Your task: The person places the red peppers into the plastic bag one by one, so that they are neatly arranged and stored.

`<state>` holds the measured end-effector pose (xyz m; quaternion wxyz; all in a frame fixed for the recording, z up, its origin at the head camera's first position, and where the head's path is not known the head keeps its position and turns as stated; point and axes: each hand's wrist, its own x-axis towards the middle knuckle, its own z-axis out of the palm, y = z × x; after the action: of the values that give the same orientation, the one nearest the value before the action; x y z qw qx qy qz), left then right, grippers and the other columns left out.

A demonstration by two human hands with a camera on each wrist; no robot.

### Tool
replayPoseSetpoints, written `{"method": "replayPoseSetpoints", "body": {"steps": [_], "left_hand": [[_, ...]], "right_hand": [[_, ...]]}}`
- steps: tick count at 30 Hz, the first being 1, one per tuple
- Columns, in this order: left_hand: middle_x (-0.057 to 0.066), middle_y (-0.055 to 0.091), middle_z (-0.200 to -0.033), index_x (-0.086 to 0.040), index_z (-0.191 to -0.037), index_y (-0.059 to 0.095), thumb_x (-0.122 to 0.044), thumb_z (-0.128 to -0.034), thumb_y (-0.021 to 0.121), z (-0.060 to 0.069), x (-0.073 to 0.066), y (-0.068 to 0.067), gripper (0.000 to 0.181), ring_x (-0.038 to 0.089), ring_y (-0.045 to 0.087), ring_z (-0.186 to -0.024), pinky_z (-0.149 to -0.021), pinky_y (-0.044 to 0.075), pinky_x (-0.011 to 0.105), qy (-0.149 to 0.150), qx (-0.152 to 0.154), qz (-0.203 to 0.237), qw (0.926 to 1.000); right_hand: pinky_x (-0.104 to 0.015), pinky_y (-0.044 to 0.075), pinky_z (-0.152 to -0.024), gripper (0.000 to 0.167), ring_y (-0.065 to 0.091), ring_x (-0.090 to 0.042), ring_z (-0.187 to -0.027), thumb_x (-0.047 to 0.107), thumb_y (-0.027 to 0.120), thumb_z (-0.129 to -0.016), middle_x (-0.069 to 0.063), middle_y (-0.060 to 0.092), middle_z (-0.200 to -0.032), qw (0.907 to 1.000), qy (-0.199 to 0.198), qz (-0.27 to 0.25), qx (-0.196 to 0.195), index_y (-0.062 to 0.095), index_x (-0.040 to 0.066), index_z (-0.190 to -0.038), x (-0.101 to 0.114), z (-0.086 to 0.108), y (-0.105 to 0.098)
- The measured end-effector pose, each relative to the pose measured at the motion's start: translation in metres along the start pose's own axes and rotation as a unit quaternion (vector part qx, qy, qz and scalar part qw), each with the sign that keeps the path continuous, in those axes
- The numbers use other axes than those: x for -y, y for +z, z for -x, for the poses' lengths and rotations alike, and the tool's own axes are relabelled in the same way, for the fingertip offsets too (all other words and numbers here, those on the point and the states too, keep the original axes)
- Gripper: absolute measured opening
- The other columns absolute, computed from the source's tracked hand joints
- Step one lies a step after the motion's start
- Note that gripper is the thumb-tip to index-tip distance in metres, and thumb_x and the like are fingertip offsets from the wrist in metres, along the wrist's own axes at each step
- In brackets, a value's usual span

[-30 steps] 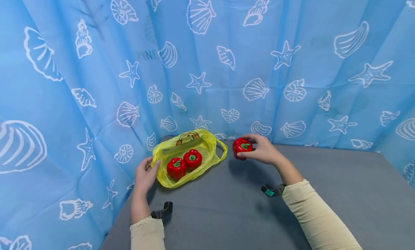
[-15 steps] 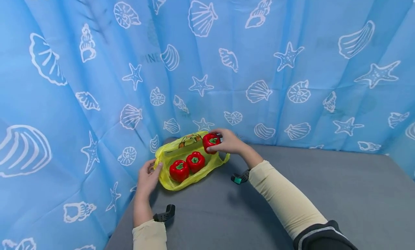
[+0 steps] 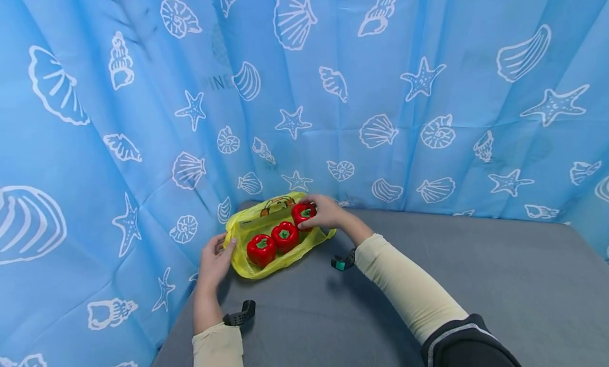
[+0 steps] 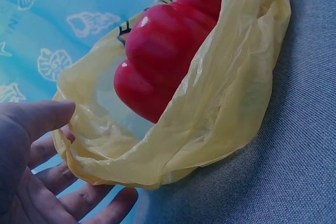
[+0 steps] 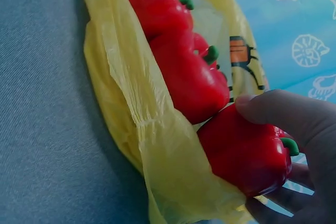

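Note:
A yellow plastic bag (image 3: 247, 271) lies with its mouth spread wide on the grey surface. Two red bell peppers with green stems sit inside it, a left pepper (image 3: 261, 250) and a middle pepper (image 3: 285, 237). My right hand (image 3: 325, 212) grips a third red bell pepper (image 5: 247, 150) at the bag's right end, against the middle pepper; thumb and fingers lie on opposite sides of it. At the left end my left hand (image 3: 215, 259) pinches the bag's rim, thumb on one side and fingers on the other, as the left wrist view shows.
A blue curtain (image 3: 352, 92) with white shells and starfish hangs behind and to the left, close to the bag. The grey tabletop (image 3: 476, 282) stretches to the right. A black wrist mount sits on each forearm.
My right hand has carried the third pepper leftward from beside the bag to over its right end, then slightly lower against the middle pepper. The left hand stays on the rim.

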<state>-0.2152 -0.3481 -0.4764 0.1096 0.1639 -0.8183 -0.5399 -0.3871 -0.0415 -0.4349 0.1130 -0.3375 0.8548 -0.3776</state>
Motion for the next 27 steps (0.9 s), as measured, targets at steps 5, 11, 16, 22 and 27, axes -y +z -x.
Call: {"method": "replayPoseSetpoints", "body": {"steps": [5, 11, 16, 22, 27], "left_hand": [[0.024, 0.053, -0.155, -0.003, -0.155, 0.047, -0.036, -0.1095, 0.059, 0.001, 0.0, 0.0, 0.058, 0.041, 0.052, -0.144, -0.118, 0.047, 0.057, 0.004, 0.002, 0.003, 1.0], [0.024, 0.054, -0.154, -0.003, -0.156, 0.047, -0.037, -0.1096, 0.058, 0.001, 0.0, -0.001, 0.058, 0.042, 0.054, -0.144, -0.116, 0.049, 0.055, 0.001, 0.004, 0.003, 1.0], [0.023, 0.054, -0.155, -0.005, -0.156, 0.047, -0.037, -0.11, 0.057, 0.001, 0.001, -0.001, 0.057, 0.042, 0.055, -0.143, -0.116, 0.05, 0.055, -0.002, 0.006, 0.004, 1.0], [0.023, 0.052, -0.157, -0.009, -0.158, 0.044, -0.039, -0.1099, 0.057, 0.001, -0.002, 0.0, 0.059, 0.042, 0.056, -0.142, -0.114, 0.051, 0.055, -0.007, 0.008, 0.0, 0.9999], [0.023, 0.053, -0.155, -0.01, -0.158, 0.045, -0.039, -0.1091, 0.059, 0.0, -0.004, 0.001, 0.059, 0.042, 0.057, -0.14, -0.111, 0.053, 0.055, -0.005, 0.001, -0.001, 1.0]], "right_hand": [[-0.044, 0.061, -0.096, 0.07, 0.064, -0.03, -0.125, 0.029, 0.087, -0.089, -0.012, 0.064, -0.143, 1.0, -0.002, 0.003, 0.005, 0.058, 0.008, -0.15, -0.001, 0.001, 0.004], [-0.038, 0.062, -0.092, 0.066, 0.068, -0.028, -0.119, 0.027, 0.089, -0.088, -0.011, 0.068, -0.135, 0.9994, -0.017, 0.029, 0.011, 0.062, 0.009, -0.146, -0.009, -0.003, 0.011], [-0.038, 0.062, -0.092, 0.067, 0.067, -0.025, -0.119, 0.028, 0.088, -0.089, -0.01, 0.067, -0.136, 0.9985, -0.019, 0.049, 0.018, 0.06, 0.007, -0.147, -0.013, -0.003, 0.016], [-0.041, 0.061, -0.095, 0.068, 0.065, -0.027, -0.123, 0.029, 0.087, -0.09, -0.011, 0.065, -0.14, 0.9984, -0.011, 0.054, 0.015, 0.059, 0.007, -0.148, -0.015, 0.0, 0.016], [-0.051, 0.056, -0.107, 0.07, 0.058, -0.034, -0.138, 0.029, 0.085, -0.091, -0.013, 0.06, -0.151, 0.998, -0.003, 0.062, 0.011, 0.057, 0.007, -0.151, -0.012, 0.008, 0.012]]}}
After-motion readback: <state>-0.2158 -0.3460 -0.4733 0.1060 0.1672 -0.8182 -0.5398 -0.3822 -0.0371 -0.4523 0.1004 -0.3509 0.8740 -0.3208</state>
